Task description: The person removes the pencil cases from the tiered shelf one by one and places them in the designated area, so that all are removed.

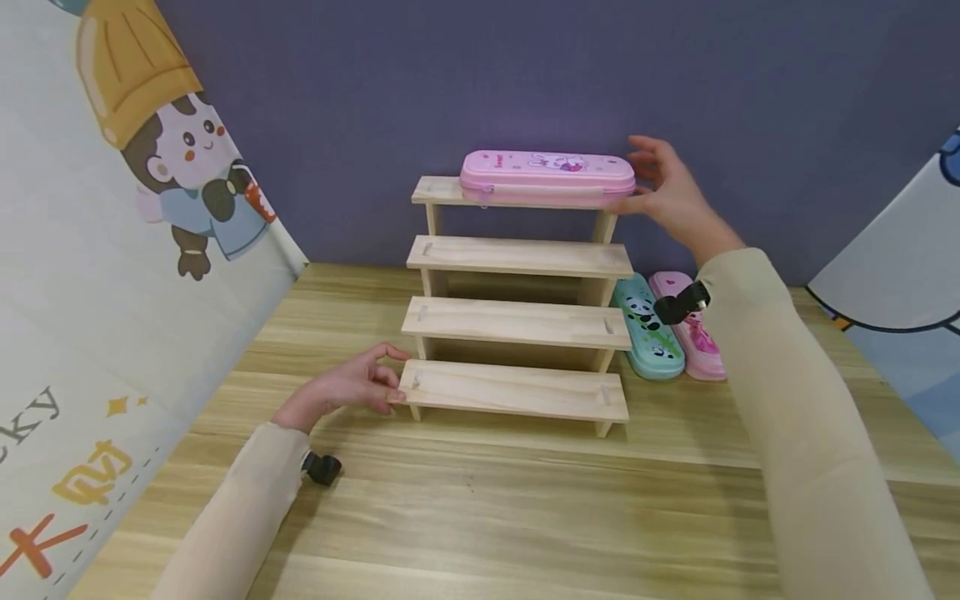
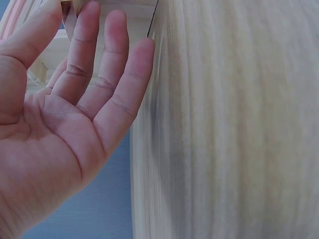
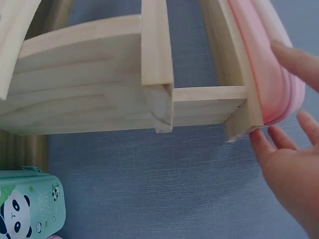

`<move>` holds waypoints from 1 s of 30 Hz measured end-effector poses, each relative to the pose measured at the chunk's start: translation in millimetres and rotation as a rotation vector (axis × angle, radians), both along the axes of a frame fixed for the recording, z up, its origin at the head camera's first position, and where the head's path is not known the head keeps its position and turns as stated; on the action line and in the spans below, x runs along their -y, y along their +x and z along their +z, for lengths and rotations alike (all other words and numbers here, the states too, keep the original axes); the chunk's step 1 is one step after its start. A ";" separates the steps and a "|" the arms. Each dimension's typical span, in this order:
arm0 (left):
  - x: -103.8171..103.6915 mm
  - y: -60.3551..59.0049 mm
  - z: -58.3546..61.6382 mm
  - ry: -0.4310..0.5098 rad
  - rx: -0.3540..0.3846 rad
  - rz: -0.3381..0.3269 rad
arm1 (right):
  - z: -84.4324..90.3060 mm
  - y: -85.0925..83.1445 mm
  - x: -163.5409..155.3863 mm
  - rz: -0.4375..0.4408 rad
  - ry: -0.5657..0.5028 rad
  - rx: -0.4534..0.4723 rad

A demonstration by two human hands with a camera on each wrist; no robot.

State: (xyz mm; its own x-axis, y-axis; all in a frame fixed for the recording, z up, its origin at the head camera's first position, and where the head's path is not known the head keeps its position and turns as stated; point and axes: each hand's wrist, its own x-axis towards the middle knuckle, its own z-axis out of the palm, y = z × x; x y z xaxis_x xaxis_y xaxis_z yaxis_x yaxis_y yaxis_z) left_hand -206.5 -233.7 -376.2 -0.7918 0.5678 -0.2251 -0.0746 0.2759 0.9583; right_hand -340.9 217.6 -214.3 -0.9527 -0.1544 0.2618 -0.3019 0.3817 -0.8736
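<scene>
On the top step of a wooden stepped shelf (image 1: 517, 317) lies a pink pencil case (image 1: 546, 177), its right end touched by the spread, straight fingers of the right hand (image 1: 667, 196). Left hand (image 1: 348, 387) rests with loose, open fingers against the lowest step's left end. Below the right hand, a green panda case (image 1: 648, 329) and another pink case (image 1: 693, 329) lie on the desk (image 1: 480, 500).

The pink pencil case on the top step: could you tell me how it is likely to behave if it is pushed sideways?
The pink pencil case looks rigid and smooth, so it would probably slide rather than bend. It overhangs the narrow top step, so a push might tip it off. The right hand touches its end; the left hand steadies the light-looking wooden stand.
</scene>
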 end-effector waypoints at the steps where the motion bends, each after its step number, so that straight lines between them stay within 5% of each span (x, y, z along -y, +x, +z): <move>1: 0.1 0.2 -0.2 0.001 -0.001 -0.001 | 0.1 -1.3 1.1 0.011 -0.002 -0.004; 11: 1.5 0.7 -1.6 0.001 -0.002 -0.003 | -0.3 -7.1 4.1 0.087 -0.006 -0.007; 30: 0.4 1.2 1.1 -0.014 -0.004 0.000 | 1.5 -5.8 -3.3 0.089 0.052 0.029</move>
State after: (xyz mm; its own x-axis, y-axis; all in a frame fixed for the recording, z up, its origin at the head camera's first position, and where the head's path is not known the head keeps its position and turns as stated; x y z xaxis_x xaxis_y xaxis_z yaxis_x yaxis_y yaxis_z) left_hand -205.3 -234.1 -375.1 -0.7929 0.5644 -0.2297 -0.0710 0.2888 0.9548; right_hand -346.7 220.9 -212.8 -0.9417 -0.2515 0.2234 -0.3113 0.3999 -0.8621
